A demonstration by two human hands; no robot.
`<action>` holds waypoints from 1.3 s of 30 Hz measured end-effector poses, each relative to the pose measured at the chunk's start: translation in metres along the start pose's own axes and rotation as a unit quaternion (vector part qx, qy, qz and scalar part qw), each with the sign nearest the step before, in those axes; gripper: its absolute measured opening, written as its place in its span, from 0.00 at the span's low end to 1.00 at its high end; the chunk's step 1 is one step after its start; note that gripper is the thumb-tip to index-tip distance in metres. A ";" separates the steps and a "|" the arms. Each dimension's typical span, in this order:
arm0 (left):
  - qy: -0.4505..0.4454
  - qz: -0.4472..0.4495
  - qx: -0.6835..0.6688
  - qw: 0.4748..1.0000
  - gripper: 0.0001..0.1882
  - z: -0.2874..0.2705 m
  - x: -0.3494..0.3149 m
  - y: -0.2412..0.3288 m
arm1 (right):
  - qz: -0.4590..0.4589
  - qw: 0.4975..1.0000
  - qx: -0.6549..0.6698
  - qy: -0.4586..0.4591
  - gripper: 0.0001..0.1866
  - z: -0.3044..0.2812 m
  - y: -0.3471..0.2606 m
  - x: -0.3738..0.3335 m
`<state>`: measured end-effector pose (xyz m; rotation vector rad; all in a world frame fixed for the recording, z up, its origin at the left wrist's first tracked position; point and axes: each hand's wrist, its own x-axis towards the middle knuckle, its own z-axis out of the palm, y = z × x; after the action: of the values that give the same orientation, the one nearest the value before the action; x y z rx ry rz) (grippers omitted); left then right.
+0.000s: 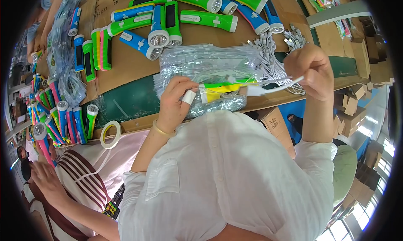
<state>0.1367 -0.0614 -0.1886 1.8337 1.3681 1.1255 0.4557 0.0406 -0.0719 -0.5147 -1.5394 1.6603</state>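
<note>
My left hand, with white tape round one finger, is closed at the edge of a clear plastic bag. A yellow and green flashlight lies at that bag, just right of my fingers; whether it is fully inside is hard to tell. Raised to the right, my right hand pinches a white charging cable. The cable's plug end hangs over the flashlight's right end. Beneath them lies a stack of clear zip bags. A bundle of white cables sits just left of my right hand.
Several green and blue flashlights lie on cardboard at the far side. More flashlights stand at the left, near a tape roll. A co-worker's hand is at lower left. Cartons stand below the table edge.
</note>
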 end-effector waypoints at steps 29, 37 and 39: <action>0.086 -0.085 -0.141 0.982 0.07 0.005 -0.008 0.010 | 0.086 0.917 -0.362 -0.146 0.16 0.097 0.111 0.042; 0.113 -0.135 -0.156 0.972 0.05 -0.001 -0.021 0.008 | -0.009 0.859 -0.493 -0.138 0.07 0.068 0.091 0.017; 0.132 -0.197 -0.220 0.946 0.04 -0.003 -0.028 0.001 | 0.008 0.859 -0.496 -0.127 0.05 0.048 0.086 0.004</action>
<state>0.1312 -0.0886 -0.1940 1.0654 1.4065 1.3540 0.3933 0.0181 -0.1455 -0.8394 -2.5628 0.8302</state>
